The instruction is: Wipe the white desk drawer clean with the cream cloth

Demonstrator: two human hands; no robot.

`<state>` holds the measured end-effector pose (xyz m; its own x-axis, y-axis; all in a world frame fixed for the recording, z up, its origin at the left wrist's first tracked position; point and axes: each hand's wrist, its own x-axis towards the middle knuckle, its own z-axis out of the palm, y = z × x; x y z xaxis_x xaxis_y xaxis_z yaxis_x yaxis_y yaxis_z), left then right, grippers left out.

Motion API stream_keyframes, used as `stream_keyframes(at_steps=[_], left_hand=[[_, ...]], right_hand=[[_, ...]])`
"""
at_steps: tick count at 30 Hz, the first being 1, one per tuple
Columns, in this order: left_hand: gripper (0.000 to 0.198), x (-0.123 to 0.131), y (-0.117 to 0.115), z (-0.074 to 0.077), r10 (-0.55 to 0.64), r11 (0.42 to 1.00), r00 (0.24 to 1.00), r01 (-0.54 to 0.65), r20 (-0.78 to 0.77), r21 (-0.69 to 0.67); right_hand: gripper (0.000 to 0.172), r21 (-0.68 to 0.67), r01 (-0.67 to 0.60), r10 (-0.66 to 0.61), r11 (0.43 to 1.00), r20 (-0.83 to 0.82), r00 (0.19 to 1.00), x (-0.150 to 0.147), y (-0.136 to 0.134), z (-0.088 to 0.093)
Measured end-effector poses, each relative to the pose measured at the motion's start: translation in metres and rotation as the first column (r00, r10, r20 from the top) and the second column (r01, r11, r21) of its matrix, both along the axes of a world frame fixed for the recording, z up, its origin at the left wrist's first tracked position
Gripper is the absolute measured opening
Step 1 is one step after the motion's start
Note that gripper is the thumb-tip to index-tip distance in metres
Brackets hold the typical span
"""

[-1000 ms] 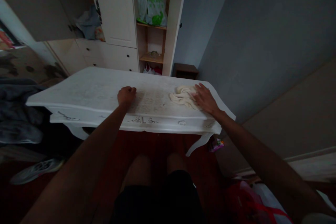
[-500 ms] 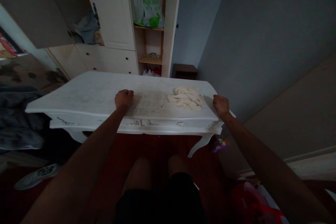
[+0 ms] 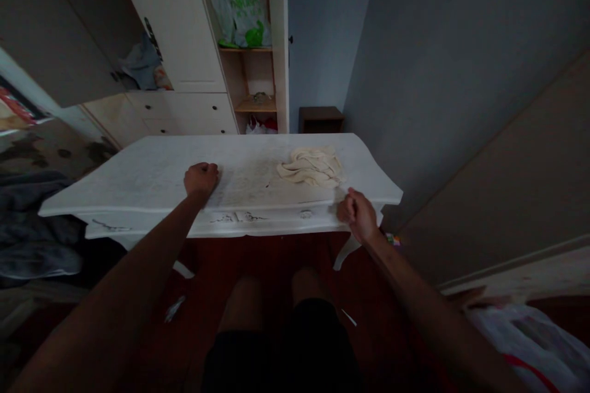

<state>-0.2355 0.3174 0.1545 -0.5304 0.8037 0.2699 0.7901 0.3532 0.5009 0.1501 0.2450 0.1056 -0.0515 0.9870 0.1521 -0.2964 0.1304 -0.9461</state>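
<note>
A white table with carved drawer fronts stands before me, its top smudged with grey marks. My left hand rests as a fist on the left half of the top, with nothing visible in it. Near the front edge, toward the right, is my right hand, its fingers curled in and nothing seen between them. A crumpled cream cloth lies on the table just beyond my right hand, apart from it. A small dark speck sits left of the cloth.
Behind the table stands a white wardrobe with open doors and plastic bags on a shelf. A small brown cabinet is by the grey wall. Dark clothing lies at left, and a white plastic bag at lower right.
My right hand has moved left from the table's right end to its front edge, near the cloth. The view has shifted slightly. My left hand remains a fist on the top.
</note>
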Motion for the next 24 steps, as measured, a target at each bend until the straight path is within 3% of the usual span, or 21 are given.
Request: stream_keyframes(at_steps=[1, 2, 4, 6, 8, 13, 15, 19, 24], left_hand=[[0.034, 0.001, 0.000, 0.001, 0.009, 1.000, 1.000, -0.009, -0.011, 0.006], [0.033, 0.003, -0.001, 0.002, 0.022, 1.000, 1.000, -0.022, -0.016, 0.017], [0.032, 0.005, -0.001, 0.003, 0.038, 0.999, 0.999, -0.037, -0.037, 0.011], [0.032, 0.007, 0.000, 0.002, 0.046, 0.999, 0.997, -0.046, -0.066, -0.003], [0.032, 0.007, 0.001, 0.002, 0.050, 0.999, 0.994, -0.052, -0.096, -0.015], [0.031, 0.008, 0.003, 0.001, 0.053, 0.997, 0.985, -0.061, -0.163, -0.043], [0.030, 0.008, 0.003, 0.001, 0.049, 0.997, 0.983, -0.059, -0.177, -0.050], [0.031, 0.006, 0.006, 0.000, 0.053, 0.996, 0.982, -0.064, -0.180, -0.054], [0.032, 0.003, 0.008, -0.001, 0.047, 0.997, 0.985, -0.056, -0.165, -0.048]], right_hand=[[0.051, -0.101, -0.111, 0.112, 0.989, 0.008, 0.994, -0.008, -0.007, -0.011], [0.048, -0.233, -0.229, 0.240, 0.945, 0.017, 0.971, -0.014, -0.013, -0.022], [0.036, -0.410, -0.352, 0.386, 0.841, -0.001, 0.923, -0.021, -0.018, -0.043], [0.027, -0.492, -0.403, 0.423, 0.772, -0.075, 0.903, -0.022, -0.016, -0.059], [0.028, -0.528, -0.447, 0.416, 0.722, -0.185, 0.891, -0.023, -0.010, -0.065], [0.039, -0.557, -0.596, 0.429, 0.578, -0.413, 0.803, -0.040, 0.004, -0.058], [0.035, -0.538, -0.618, 0.403, 0.573, -0.471, 0.784, -0.051, 0.005, -0.057], [0.034, -0.513, -0.581, 0.316, 0.632, -0.514, 0.797, -0.063, 0.000, -0.060], [0.037, -0.534, -0.563, 0.285, 0.631, -0.516, 0.808, -0.064, -0.006, -0.060]])
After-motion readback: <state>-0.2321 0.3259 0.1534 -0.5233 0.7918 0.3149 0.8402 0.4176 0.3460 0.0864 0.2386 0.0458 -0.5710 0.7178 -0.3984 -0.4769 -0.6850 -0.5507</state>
